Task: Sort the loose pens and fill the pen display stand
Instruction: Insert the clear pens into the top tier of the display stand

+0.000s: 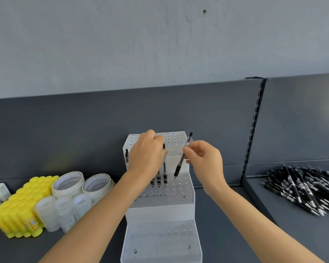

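Observation:
A white stepped pen display stand (160, 207) with rows of round holes sits in the middle of the dark shelf. Several black pens stand upright in its middle tier. My left hand (147, 154) is over that tier, its fingers curled round the top of one upright pen (164, 164). My right hand (203, 158) pinches another black pen (182, 158) with a clear barrel, held tilted, its tip just above a hole in the middle tier. One more pen (127, 154) stands at the stand's left edge. A heap of loose black pens (304, 186) lies on the shelf at the right.
At the left stand yellow glue sticks (19, 207), small white bottles (63, 211) and two rolls of white tape (82, 184). A slotted metal upright (254, 130) divides the dark back panel. The grey wall rises behind.

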{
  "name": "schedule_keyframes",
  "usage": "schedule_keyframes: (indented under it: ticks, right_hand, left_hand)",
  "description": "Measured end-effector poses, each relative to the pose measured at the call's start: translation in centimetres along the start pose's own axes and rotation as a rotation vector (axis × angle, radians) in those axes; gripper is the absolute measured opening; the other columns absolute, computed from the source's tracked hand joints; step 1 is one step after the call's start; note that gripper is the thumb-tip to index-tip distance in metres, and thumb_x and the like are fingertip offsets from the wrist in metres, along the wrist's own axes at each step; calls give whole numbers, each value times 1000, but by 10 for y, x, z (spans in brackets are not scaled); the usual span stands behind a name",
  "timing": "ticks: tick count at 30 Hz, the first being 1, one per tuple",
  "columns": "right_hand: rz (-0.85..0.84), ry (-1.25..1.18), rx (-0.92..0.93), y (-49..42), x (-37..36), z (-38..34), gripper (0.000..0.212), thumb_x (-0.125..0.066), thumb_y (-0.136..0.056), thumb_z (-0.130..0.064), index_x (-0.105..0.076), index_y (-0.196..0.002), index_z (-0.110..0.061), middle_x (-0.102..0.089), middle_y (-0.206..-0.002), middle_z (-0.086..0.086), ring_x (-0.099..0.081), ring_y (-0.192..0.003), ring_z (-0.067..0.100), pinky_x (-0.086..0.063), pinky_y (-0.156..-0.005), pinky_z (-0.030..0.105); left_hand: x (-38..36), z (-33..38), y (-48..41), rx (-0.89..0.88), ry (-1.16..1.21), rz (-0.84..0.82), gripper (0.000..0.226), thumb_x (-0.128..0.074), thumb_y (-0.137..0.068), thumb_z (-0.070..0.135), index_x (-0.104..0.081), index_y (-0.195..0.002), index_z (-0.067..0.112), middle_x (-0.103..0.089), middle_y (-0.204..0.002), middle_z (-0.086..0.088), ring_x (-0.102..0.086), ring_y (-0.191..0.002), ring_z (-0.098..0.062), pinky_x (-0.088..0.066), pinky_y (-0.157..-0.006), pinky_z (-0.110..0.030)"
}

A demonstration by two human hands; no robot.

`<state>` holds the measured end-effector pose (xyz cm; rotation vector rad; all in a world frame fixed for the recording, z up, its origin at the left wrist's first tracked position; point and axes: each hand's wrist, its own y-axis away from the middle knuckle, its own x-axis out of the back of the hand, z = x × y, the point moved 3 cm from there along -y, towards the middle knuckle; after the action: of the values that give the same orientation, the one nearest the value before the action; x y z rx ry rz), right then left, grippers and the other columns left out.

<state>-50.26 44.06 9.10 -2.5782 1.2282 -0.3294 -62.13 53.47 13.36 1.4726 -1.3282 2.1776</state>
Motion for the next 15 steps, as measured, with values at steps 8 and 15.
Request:
schedule_keyframes:
  ticks: [8, 15]
  right_hand:
    - [-56, 223, 91, -5, -14, 2, 5, -64, -89, -18, -67, -84, -18, -67, -75, -7, -63, -72, 7, -47, -66, 13]
    - [-174, 433, 110, -4, -29, 11, 10, -66, -88, -22, -72, -88, -14, -66, -73, -7, -65, -72, 12, -55, -73, 29]
  left_hand:
    - [6, -8, -7, 37, 33, -54, 19, -67, -88, 28, -61, -99, 14, -45, -97, 2, -45, -90, -15, -39, -65, -29]
    - [-1, -16, 2, 53, 177, -60, 18, -57, -93, 29, -67, -86, 16, -47, -92, 5, -46, -79, -11, -31, -57, -22]
